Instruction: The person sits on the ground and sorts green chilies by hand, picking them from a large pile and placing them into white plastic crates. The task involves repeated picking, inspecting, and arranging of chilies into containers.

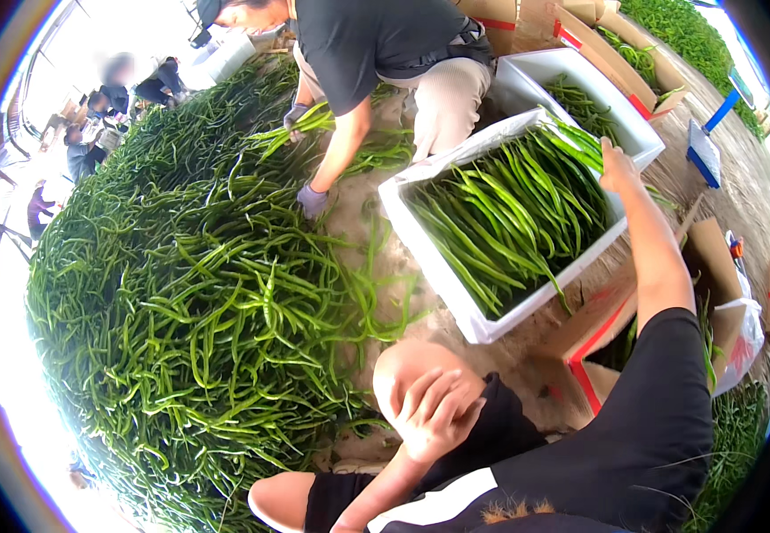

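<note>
My right hand [618, 168] is at the right-hand corner of a white foam box [461, 313], gripping a small bunch of long green chili peppers [575, 140]. Beneath that bunch, the box is filled with more long green peppers [491, 206], laid mostly side by side. A white liner shows along its back edge. One pepper hangs over the front rim. My left hand [435, 416] holds nothing; its fingers are slightly spread, over my bent knee [418, 373]. To the left of my knees rises a large heap of green peppers [225, 300].
Across from me a co-worker [385, 53] in gloves bends over the heap, holding peppers. A second foam box [638, 143] stands behind mine. Cardboard boxes [601, 346] lie at the right, near a blue-framed platform scale [705, 153]. Several people are in the far left background.
</note>
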The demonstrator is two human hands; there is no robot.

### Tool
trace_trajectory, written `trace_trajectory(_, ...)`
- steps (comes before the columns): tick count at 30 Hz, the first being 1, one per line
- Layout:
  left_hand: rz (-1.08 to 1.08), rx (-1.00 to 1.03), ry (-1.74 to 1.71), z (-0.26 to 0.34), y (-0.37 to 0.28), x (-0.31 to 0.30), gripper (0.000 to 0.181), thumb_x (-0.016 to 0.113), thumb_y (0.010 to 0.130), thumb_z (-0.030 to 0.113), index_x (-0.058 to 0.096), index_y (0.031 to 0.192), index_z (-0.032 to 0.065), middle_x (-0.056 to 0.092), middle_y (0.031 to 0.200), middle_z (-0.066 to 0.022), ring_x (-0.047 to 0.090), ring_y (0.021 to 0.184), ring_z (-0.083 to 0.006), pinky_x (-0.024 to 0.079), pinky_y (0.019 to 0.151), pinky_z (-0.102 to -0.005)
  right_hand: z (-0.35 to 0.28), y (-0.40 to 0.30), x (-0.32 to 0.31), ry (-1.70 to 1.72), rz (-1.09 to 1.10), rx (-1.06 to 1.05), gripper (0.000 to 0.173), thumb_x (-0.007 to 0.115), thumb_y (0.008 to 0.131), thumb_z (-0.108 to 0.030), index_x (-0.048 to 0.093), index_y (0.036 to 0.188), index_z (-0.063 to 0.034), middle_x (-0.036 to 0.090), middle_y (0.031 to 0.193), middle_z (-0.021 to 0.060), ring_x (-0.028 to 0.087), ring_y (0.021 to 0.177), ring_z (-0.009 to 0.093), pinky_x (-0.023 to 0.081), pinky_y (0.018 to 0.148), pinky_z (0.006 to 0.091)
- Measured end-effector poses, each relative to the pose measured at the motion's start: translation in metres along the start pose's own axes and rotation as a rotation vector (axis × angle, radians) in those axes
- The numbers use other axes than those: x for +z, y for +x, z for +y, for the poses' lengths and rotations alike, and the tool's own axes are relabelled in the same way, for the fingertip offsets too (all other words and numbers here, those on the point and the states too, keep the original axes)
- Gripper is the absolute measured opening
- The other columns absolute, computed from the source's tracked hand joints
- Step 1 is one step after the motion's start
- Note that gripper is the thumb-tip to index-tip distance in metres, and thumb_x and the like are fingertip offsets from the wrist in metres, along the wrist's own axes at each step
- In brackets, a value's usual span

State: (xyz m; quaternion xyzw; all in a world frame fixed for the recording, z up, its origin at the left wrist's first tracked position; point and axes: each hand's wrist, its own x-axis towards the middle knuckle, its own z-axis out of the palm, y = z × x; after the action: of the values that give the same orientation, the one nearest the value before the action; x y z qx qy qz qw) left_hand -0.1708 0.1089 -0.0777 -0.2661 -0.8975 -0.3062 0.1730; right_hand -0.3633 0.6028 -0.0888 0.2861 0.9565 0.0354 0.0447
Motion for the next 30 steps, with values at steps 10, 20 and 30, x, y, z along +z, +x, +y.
trace_trajectory(10, -0.100, -0.104, 0.090, -0.030, 0.018, 0.011, 0.008, 0.069, 0.068, 0.024, 0.065, 0.075, 0.0214, 0.067, 0.094, 0.0082, 0.060, 0.098, -0.0141, 0.019, 0.111, -0.0449, -0.033, 0.070, 0.132, 0.075, -0.225, 0.116, 0.097, 0.066, 0.070, 0.000, 0.014, 0.149, -0.0205, 0.043, 0.135, 0.0181, 0.054, 0.115, 0.036, 0.047, 0.093, 0.0435)
trace_trajectory(20, -0.095, -0.124, 0.107, -0.032, 0.035, 0.031, 0.008, 0.068, 0.067, 0.025, 0.065, 0.075, 0.0226, 0.067, 0.093, 0.0083, 0.060, 0.098, -0.0140, 0.020, 0.110, -0.0456, -0.007, 0.110, 0.121, 0.395, -0.479, -0.106, 0.115, 0.083, 0.058, -0.021, 0.015, 0.150, -0.0135, 0.022, 0.149, 0.0282, 0.024, 0.139, 0.039, 0.025, 0.112, 0.0407)
trace_trajectory(30, -0.062, -0.076, 0.075, -0.035, 0.011, 0.011, 0.007, 0.066, 0.070, 0.025, 0.065, 0.077, 0.0228, 0.067, 0.096, 0.0083, 0.059, 0.101, -0.0156, 0.018, 0.111, -0.0487, -0.016, 0.104, 0.173, 0.125, -0.172, -0.101, 0.079, 0.049, 0.091, -0.051, 0.013, 0.149, -0.0120, 0.017, 0.155, 0.0138, 0.019, 0.140, 0.036, 0.022, 0.114, 0.0437)
